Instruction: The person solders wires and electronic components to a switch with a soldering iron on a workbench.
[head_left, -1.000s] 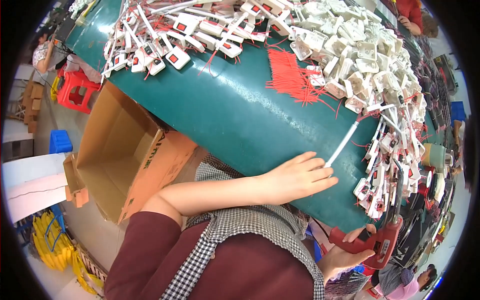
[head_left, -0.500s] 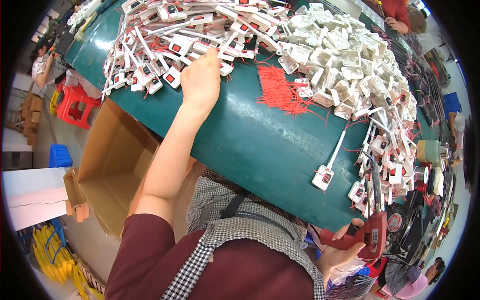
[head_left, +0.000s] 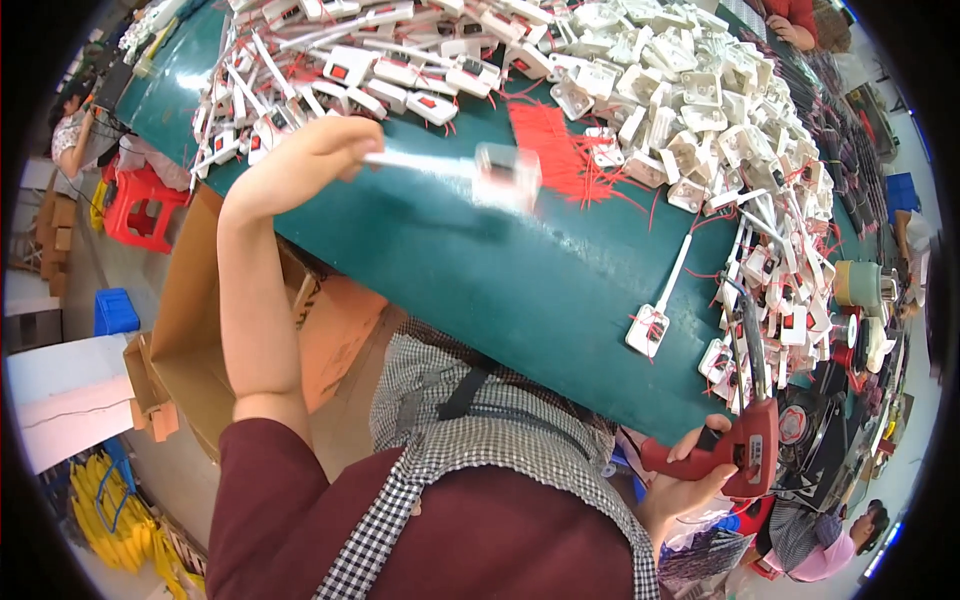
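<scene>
Smooth red plastic hand tool (head_left: 755,450) — glossy green tabletop (head_left: 560,300) — matt cardboard box (head_left: 338,335).

Bright light glares off the tabletop (head_left: 520,290) toward ten o'clock; motion blurs the white piece (head_left: 507,178) toward twelve; rims bend.

At left, an open cardboard box (head_left: 340,322) stands beside the green table (head_left: 440,255), with a smaller piece of cardboard (head_left: 150,385) at its left side. Above it, on the floor, is a red plastic stool (head_left: 138,215); a blue container (head_left: 117,312) lies near, lower and farther left. Brown cartons (head_left: 56,235) are stacked toward the left rim. Lower left: a bundle of yellow material (head_left: 105,500), its kind unclear. Upper left: a person in a patterned top (head_left: 75,140), seen from the side. Upper right: a person in a red top (head_left: 795,12), partly cut off by the frame. Right: a blue box (head_left: 902,192). Lower right: a person in pink (head_left: 832,552), near the rim.
</scene>
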